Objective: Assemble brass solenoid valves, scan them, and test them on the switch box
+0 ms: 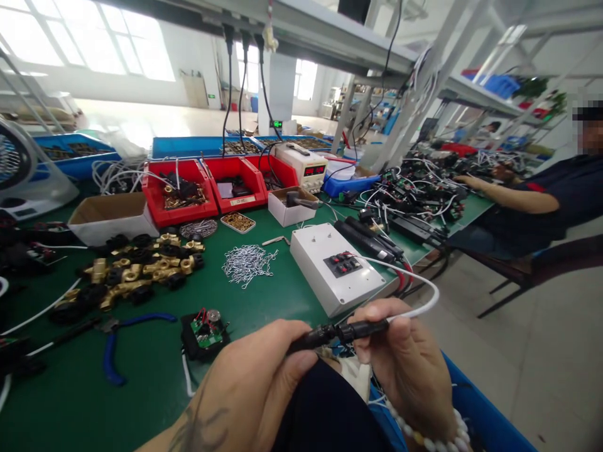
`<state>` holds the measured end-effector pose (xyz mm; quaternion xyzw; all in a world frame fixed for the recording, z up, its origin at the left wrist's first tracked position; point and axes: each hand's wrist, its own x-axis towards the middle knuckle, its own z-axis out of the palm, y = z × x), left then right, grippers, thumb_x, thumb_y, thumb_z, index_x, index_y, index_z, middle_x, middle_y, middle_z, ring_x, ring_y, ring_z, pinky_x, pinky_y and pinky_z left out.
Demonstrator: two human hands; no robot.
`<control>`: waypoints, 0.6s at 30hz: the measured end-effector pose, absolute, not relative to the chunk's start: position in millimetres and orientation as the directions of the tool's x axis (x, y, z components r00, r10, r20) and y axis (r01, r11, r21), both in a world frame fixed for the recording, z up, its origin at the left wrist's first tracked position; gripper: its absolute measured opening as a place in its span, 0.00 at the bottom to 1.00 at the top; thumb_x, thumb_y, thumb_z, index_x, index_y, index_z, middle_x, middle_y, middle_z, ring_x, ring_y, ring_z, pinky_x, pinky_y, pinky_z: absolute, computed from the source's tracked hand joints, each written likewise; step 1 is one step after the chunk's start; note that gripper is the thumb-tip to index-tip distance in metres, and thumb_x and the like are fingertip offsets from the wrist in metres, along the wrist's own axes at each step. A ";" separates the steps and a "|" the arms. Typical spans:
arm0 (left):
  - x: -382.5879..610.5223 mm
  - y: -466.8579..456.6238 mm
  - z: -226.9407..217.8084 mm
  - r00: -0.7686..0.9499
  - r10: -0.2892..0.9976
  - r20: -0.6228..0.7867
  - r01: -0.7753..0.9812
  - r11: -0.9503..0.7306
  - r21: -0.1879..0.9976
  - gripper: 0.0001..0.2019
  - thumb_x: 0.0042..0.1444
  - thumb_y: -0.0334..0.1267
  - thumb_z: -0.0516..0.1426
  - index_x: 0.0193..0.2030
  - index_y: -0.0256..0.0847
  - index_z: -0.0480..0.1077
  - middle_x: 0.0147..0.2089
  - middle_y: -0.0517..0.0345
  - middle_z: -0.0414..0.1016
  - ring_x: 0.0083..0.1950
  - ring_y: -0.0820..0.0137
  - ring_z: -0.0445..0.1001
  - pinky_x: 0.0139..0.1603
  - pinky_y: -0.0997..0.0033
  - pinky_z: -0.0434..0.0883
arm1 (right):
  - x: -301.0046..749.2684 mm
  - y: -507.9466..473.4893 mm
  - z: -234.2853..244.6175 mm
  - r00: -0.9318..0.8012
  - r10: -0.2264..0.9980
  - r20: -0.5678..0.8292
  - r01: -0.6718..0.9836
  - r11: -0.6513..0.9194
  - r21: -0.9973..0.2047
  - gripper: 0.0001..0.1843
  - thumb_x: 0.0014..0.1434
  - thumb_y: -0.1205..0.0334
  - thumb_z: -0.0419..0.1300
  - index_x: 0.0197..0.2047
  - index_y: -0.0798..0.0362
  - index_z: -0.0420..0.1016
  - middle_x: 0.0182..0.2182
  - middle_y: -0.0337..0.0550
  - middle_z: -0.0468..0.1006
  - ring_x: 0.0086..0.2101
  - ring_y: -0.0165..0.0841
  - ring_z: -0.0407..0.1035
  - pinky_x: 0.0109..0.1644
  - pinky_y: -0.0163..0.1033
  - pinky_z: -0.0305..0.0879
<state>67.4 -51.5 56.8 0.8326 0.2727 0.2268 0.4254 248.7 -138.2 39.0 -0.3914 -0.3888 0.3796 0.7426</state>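
Observation:
Low in the head view, my left hand is closed round the left part of a black cable connector. My right hand pinches the connector's right part, where a white cable leaves it. That cable loops up and back to a white control box with a black terminal block on its face. The connector's two parts look joined end to end; how far they are seated I cannot tell. Left of my left hand lies a small black housing with a green circuit board.
Blue-handled pliers and brass fittings lie at left. Metal clips sit mid-table. Red bins, a white carton and a power supply line the back. A seated co-worker is at right, near wired parts.

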 end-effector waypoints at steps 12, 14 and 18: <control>68.2 -46.9 71.2 0.852 0.517 0.087 0.162 -0.417 0.894 0.11 0.66 0.42 0.47 0.43 0.49 0.70 0.27 0.66 0.73 0.26 0.74 0.71 0.31 0.79 0.65 | 249.3 -137.5 39.2 0.416 0.871 0.262 -0.263 0.391 -0.882 0.12 0.63 0.51 0.60 0.38 0.50 0.78 0.24 0.38 0.72 0.26 0.26 0.66 0.30 0.30 0.66; 68.9 -46.9 71.7 0.843 0.526 0.112 0.150 -0.430 0.890 0.13 0.67 0.42 0.46 0.38 0.47 0.70 0.26 0.66 0.71 0.26 0.75 0.70 0.31 0.79 0.65 | 249.4 -137.9 39.7 0.412 0.871 0.268 -0.258 0.393 -0.883 0.12 0.63 0.51 0.60 0.38 0.50 0.78 0.24 0.38 0.72 0.26 0.26 0.66 0.30 0.29 0.65; 70.4 -48.4 69.6 0.817 0.560 0.137 0.154 -0.440 0.884 0.18 0.67 0.44 0.45 0.29 0.44 0.68 0.22 0.65 0.67 0.24 0.75 0.67 0.32 0.79 0.65 | 249.0 -138.4 41.0 0.403 0.873 0.275 -0.238 0.391 -0.889 0.11 0.63 0.52 0.61 0.37 0.50 0.78 0.22 0.37 0.71 0.25 0.25 0.66 0.31 0.30 0.65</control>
